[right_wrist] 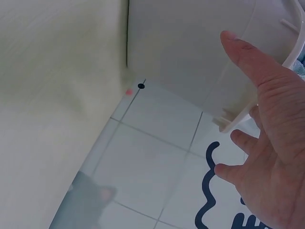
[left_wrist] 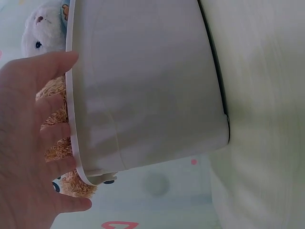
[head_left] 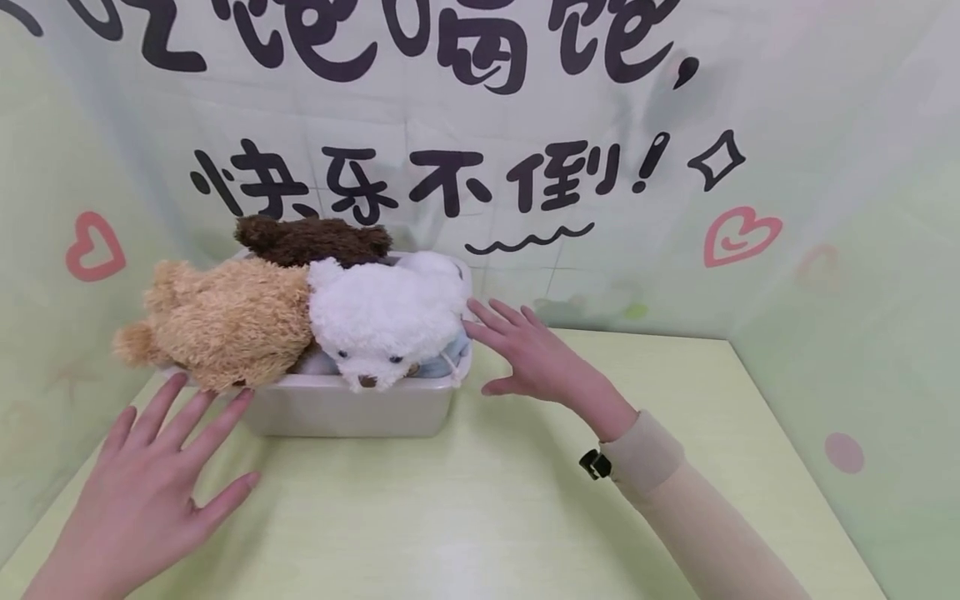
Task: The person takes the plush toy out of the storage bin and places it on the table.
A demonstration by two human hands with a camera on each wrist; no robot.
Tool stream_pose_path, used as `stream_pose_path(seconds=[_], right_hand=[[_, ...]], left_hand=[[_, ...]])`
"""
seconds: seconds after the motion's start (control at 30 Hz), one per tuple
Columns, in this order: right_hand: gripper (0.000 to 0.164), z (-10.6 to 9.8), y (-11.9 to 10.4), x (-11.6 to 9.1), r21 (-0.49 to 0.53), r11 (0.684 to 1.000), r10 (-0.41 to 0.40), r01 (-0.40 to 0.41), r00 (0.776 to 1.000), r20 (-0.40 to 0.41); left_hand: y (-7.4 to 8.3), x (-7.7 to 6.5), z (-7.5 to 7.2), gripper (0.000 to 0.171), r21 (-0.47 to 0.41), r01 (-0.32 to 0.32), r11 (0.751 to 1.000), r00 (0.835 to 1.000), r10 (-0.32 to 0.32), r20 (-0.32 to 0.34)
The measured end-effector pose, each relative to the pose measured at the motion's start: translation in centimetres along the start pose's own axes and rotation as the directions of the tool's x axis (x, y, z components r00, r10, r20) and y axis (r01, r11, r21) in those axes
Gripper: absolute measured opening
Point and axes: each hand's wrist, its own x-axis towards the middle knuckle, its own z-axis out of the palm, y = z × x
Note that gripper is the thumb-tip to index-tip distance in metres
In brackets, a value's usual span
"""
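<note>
A white plastic bin stands on the table against the back wall, holding plush toys. A tan plush bear lies over its left side, a white plush bear fills the right, and a dark brown plush toy sits behind them. My left hand is spread at the bin's front left, fingertips near the rim below the tan bear. My right hand reaches to the bin's right end, fingers spread beside the white bear. Neither hand grips anything. Part of the bin's rim shows behind my left fingers in the left wrist view.
The pale green table extends in front and to the right of the bin. A printed wall sheet with black lettering and pink hearts hangs close behind. A black wristband piece sits by my right sleeve.
</note>
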Motion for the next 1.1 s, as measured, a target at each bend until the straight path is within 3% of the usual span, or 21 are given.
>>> stream_pose_path(seconds=[0.3,0.57,0.73,0.9,1.0,1.1], right_hand=[[0.096,-0.5,1.2,-2.6,0.020,1.000,-0.022,0.023,0.999,-0.037],[0.093,0.1,2.0,-2.9,0.087,0.995,-0.039,0.044,0.998,-0.058],[0.094,0.1,1.9,-2.8,0.103,0.994,-0.021,0.025,0.999,-0.034],[0.099,-1.1,1.7,-3.0,0.208,0.977,0.043,-0.043,0.999,0.008],[0.104,-2.3,1.6,-3.0,0.282,0.957,0.073,-0.066,0.997,-0.014],[0.110,-3.4,1.2,-3.1,0.371,0.928,0.067,-0.032,0.994,-0.084]], left_hand=[[1.6,1.3,0.2,0.085,-0.003,-0.034,0.999,0.999,0.034,0.021],[2.6,1.8,0.4,0.081,0.006,-0.069,0.998,0.996,0.069,-0.048],[2.0,1.5,0.9,0.075,0.005,-0.084,0.996,0.990,0.084,-0.116],[1.0,1.0,1.1,0.068,0.006,-0.108,0.994,0.982,0.108,-0.155],[0.5,0.9,1.1,0.070,-0.011,-0.103,0.995,0.977,0.099,-0.187],[0.2,0.9,1.2,0.072,-0.046,-0.099,0.994,0.966,0.084,-0.244]])
